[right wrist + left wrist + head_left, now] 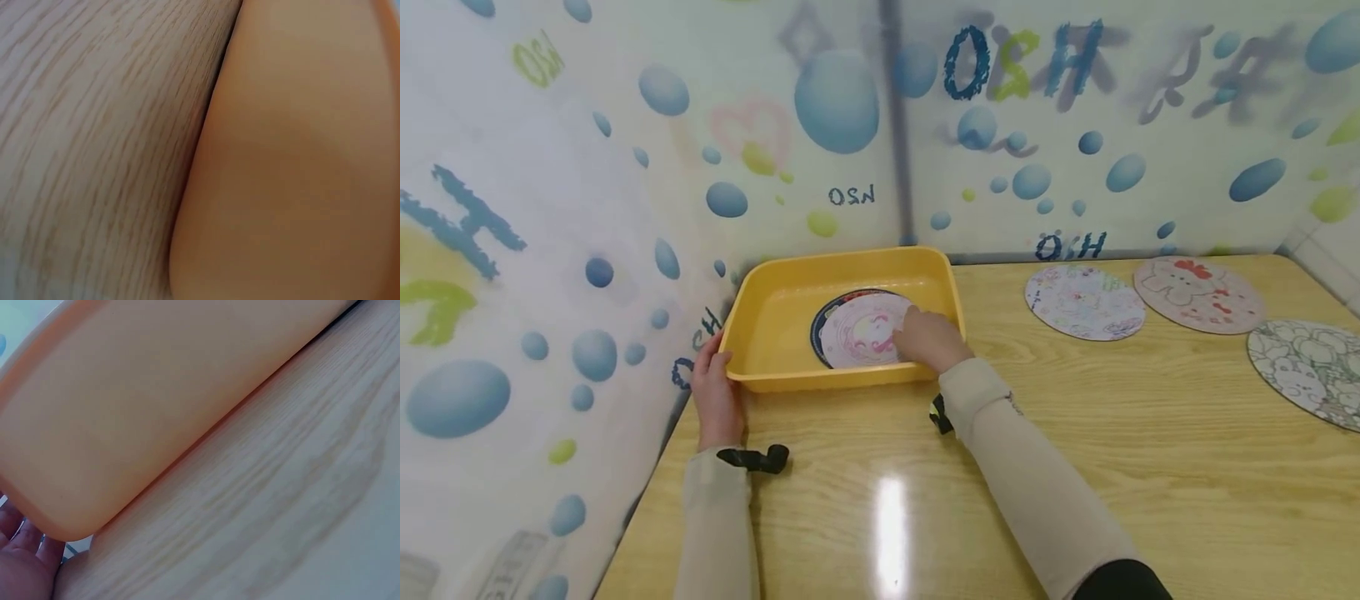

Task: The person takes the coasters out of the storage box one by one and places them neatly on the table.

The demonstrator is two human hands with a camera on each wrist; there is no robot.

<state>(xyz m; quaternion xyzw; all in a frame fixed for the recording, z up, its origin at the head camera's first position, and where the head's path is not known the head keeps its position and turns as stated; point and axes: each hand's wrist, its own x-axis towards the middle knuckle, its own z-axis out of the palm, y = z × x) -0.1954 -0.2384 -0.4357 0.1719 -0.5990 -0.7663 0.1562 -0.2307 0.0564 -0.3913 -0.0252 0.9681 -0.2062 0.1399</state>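
A yellow plastic tray (775,379) stands on the wooden table near the left wall. My left hand (718,400) holds its front left corner, thumb at the rim and fingers along the outer side. In the left wrist view the fingers (26,544) show beside the tray's corner. Inside the tray lies a round, dark-edged disc (817,333), mostly covered by a pale round disc with a pink cartoon drawing (857,333). My right hand (931,337) reaches over the front rim and pinches the pale disc's right edge with curled fingers; the fingertips are partly hidden.
To the right on the table (1075,467) lie a round disc with colourful doodles (1084,302), one with a red-bowed character (1198,293) and one with black line drawings (1311,371). A patterned curtain-like wall (850,217) rises behind and on the left.
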